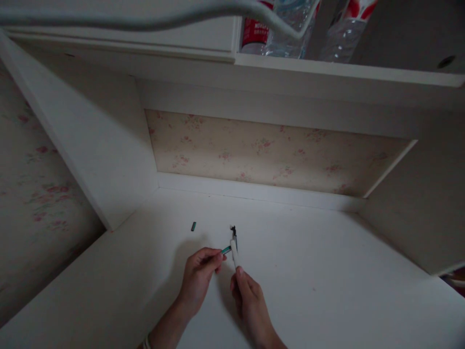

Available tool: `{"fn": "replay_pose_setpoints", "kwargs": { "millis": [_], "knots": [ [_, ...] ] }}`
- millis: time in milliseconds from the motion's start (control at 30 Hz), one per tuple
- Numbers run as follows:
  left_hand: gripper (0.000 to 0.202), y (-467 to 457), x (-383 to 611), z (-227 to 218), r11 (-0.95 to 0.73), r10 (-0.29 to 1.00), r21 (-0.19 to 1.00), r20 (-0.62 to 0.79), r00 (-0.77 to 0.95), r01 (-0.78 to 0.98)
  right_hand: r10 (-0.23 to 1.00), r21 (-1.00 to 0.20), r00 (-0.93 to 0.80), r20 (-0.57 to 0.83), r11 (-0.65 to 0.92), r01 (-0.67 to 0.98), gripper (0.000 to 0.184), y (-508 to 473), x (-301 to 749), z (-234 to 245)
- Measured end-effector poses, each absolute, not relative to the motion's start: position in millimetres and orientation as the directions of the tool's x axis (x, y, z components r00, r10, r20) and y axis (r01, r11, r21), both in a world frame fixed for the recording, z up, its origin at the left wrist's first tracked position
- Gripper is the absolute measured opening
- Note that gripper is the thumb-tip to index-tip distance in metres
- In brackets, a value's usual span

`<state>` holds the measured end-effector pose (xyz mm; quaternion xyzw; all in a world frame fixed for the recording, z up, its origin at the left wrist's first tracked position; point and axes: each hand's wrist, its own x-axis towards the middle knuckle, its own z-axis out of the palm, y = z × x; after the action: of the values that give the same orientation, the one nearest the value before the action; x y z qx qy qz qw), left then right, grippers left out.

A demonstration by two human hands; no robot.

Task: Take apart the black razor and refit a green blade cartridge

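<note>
My left hand (199,277) pinches a small flat green-and-dark strip (225,250) between thumb and fingers. Its far end meets the upper part of a slim white stick-like tool (234,253), whose lower end is gripped in my right hand (248,293). Whether the strip is fixed to the tool or only touches it, I cannot tell. Just beyond the tool, a thin black object (234,231) lies on the white tabletop (308,252), partly hidden behind the tool. Farther left lies a small dark green rectangular piece (193,226), apart from both hands.
A white shelf (348,69) overhangs the table, holding several plastic bottles (256,31) at its front. A pale cable or tube (145,23) crosses the top of view. White side panels (105,135) flank the table, with floral wallpaper (261,150) at the back.
</note>
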<state>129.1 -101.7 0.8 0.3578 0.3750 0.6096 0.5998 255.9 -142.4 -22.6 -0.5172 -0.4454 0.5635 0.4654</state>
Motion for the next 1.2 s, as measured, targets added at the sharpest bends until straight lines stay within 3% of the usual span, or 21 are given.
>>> {"fn": "replay_pose_setpoints", "kwargs": {
  "millis": [233, 400, 600, 733, 900, 1100, 1200],
  "knots": [
    [0.014, -101.1, 128.3, 1.7, 0.001, 1.0, 0.883, -0.014, -0.025, -0.47, 0.973, -0.986, -0.171, -0.156, -0.165, -0.037, 0.055, -142.8, 254.5, -18.7],
    [0.018, -100.1, 127.3, -0.7, 0.016, 0.999, 0.89, -0.034, -0.031, -0.456, 0.99, -0.99, -0.027, -0.137, -0.138, -0.033, 0.054, -141.2, 256.3, -20.0],
    [0.013, -101.2, 126.2, -2.0, 0.0, 1.0, 0.887, -0.014, -0.026, -0.461, 0.989, -0.994, -0.127, -0.075, -0.065, 0.086, 0.052, -141.9, 257.5, -21.2],
    [0.014, -101.2, 126.7, -0.9, -0.011, 1.0, 0.89, 0.002, -0.021, -0.455, 0.996, -0.994, -0.011, -0.09, -0.089, 0.059, 0.052, -140.3, 259.5, -21.2],
    [0.014, -100.2, 126.7, -1.2, -0.006, 0.999, 0.885, -0.013, -0.037, -0.466, 0.983, -0.994, -0.155, -0.102, -0.094, 0.057, 0.053, -142.7, 257.6, -22.7],
    [0.016, -100.9, 127.2, -0.1, 0.0, 1.0, 0.892, -0.014, -0.027, -0.452, 0.992, -0.991, -0.017, -0.129, -0.129, -0.038, 0.052, -140.0, 257.8, -24.9],
    [0.014, -101.0, 126.7, -0.3, -0.008, 0.999, 0.896, -0.006, -0.032, -0.444, 0.984, -0.987, -0.091, -0.151, -0.155, -0.034, 0.053, -140.9, 256.6, -25.3]
  ]
}}
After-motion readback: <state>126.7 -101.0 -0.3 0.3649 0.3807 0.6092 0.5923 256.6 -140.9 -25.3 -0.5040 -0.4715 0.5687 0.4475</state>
